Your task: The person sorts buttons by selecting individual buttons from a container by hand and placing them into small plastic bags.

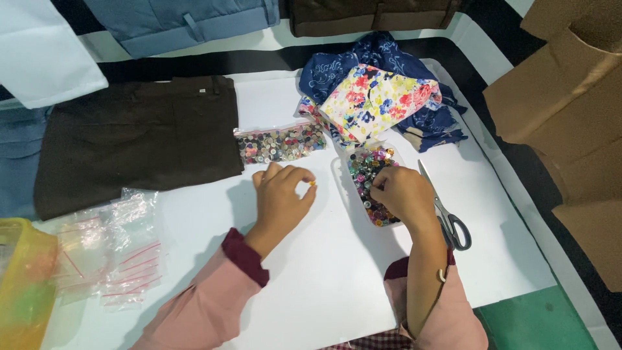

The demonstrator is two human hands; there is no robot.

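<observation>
Left hand (280,198) fingers pinching yellow button (312,183), right hand (402,193) fingers curled in button tray (339,174), zip bag of buttons (280,143) beyond

A white worktop (337,279) carries everything. At far left lie dark brown trousers (136,139), folded flat. Just right of them rests a clear bag of mixed buttons (280,143). Right of that sits a clear tray of coloured buttons (368,181), with grey-handled scissors (446,210) beside it on the right. Far of the tray lies a heap of blue and floral fabric (379,91). Near left are empty zip bags (123,249) and a yellow bag (23,285).
</observation>
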